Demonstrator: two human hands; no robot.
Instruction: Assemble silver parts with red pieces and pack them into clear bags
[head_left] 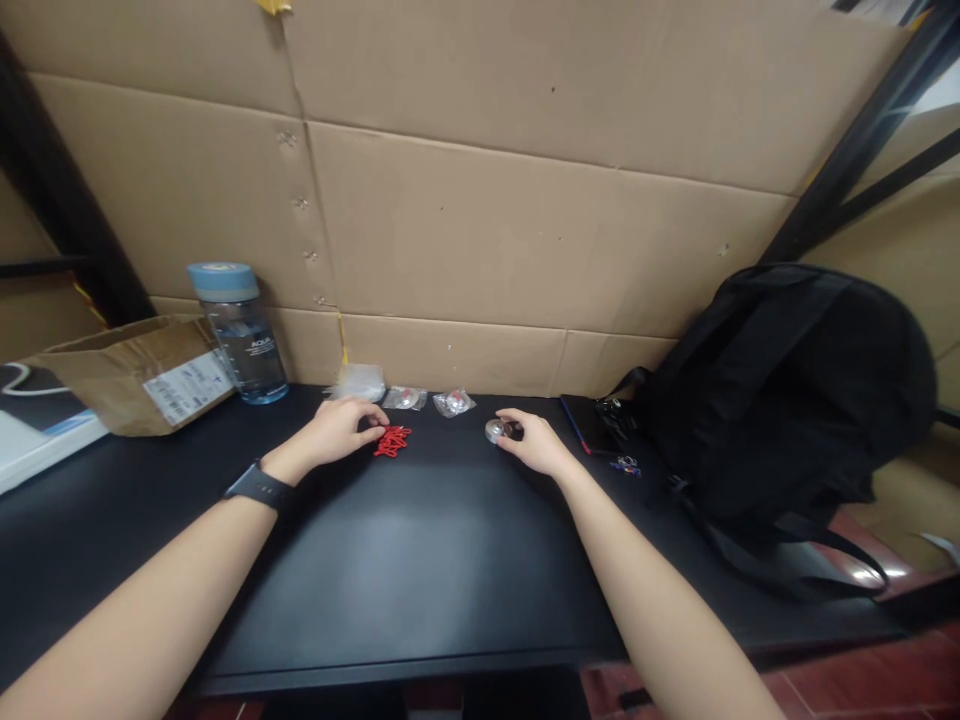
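My left hand [347, 428] is at a small bundle of red cord [391, 441] on the black table, its thumb and forefinger closed at the cord's left edge. A dark watch band circles that wrist. My right hand [531, 440] grips a small round silver metal piece [494, 431] between thumb and fingers, low over the table or resting on it. Behind the cord lie two clear plastic packets, the left packet [406, 398] and the right packet [454, 402], each with a round silvery thing inside. Beside them is a stack of clear plastic bags [358, 382].
A blue-lidded water bottle [244, 340] and an open brown paper bag [142, 375] stand at the left. On the right are a black backpack [795, 390], a dark flat notebook-like item [589, 425] and keys [626, 465]. Cardboard [465, 230] walls the table's back [420, 570].
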